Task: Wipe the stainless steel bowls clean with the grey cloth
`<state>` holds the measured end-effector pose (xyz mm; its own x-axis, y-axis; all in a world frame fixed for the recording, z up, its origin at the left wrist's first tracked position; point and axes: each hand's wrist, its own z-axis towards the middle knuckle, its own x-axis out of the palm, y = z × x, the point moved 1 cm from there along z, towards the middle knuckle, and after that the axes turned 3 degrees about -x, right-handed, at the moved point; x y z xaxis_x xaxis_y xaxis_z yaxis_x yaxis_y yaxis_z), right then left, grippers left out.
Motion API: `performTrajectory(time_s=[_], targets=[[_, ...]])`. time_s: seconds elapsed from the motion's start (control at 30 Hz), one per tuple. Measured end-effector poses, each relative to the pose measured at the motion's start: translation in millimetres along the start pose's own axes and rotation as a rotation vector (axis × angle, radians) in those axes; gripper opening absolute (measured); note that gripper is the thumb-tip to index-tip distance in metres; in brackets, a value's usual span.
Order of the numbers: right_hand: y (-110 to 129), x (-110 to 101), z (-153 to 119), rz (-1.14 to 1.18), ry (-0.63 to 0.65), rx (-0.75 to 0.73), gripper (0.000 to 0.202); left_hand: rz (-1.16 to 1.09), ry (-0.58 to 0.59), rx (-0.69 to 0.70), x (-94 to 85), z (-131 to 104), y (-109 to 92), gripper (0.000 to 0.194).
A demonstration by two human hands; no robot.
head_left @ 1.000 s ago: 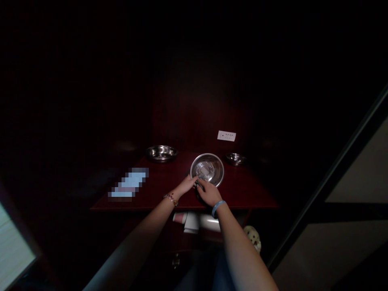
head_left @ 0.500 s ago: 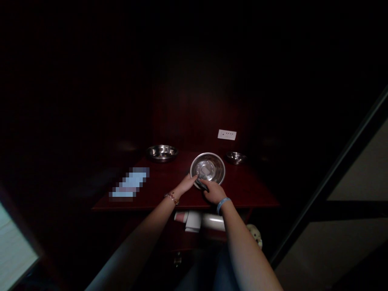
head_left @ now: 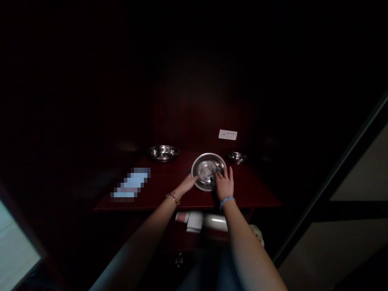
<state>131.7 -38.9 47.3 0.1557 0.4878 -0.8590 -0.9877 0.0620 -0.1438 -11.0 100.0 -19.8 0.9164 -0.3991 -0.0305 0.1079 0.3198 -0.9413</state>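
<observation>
"Where is the bowl?"

"Watching from afar, I see a round metal bowl [head_left: 205, 166] just ahead of both hands, over a dark red table [head_left: 169, 178]. Being round, it has no long axis."

"And the fingers?"

"My left hand [head_left: 186, 185] pinches its rim at eight o'clock, thumb inside. My right hand [head_left: 224, 185] crosses the rim at four o'clock, some fingers raised, others bent inward. A small dark object [head_left: 214, 176] lies at ten o'clock, by those fingertips, so the right is nearer. I cannot tell whether they grip it."
</observation>
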Motion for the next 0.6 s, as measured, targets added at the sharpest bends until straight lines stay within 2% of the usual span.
performTrajectory(time_s=[0.1,0.23,0.37,0.5,0.6], targets=[[0,0,1,-0.005,0.013,-0.019,0.042,-0.008,0.015,0.025,0.7,2,0,0.044],[3,3,1,0.021,0.055,-0.03,0.042,-0.013,-0.011,-0.025,2.2,1,-3,0.044],[16,4,0,0.046,0.129,-0.004,0.042,-0.032,-0.018,-0.021,4.9,1,-2,0.041],[32,4,-3,0.128,0.198,0.054,0.033,-0.041,-0.02,-0.035,4.3,4,2,0.039],[36,6,-4,0.239,0.229,0.078,0.037,-0.037,-0.031,-0.041,2.3,3,3,0.039]])
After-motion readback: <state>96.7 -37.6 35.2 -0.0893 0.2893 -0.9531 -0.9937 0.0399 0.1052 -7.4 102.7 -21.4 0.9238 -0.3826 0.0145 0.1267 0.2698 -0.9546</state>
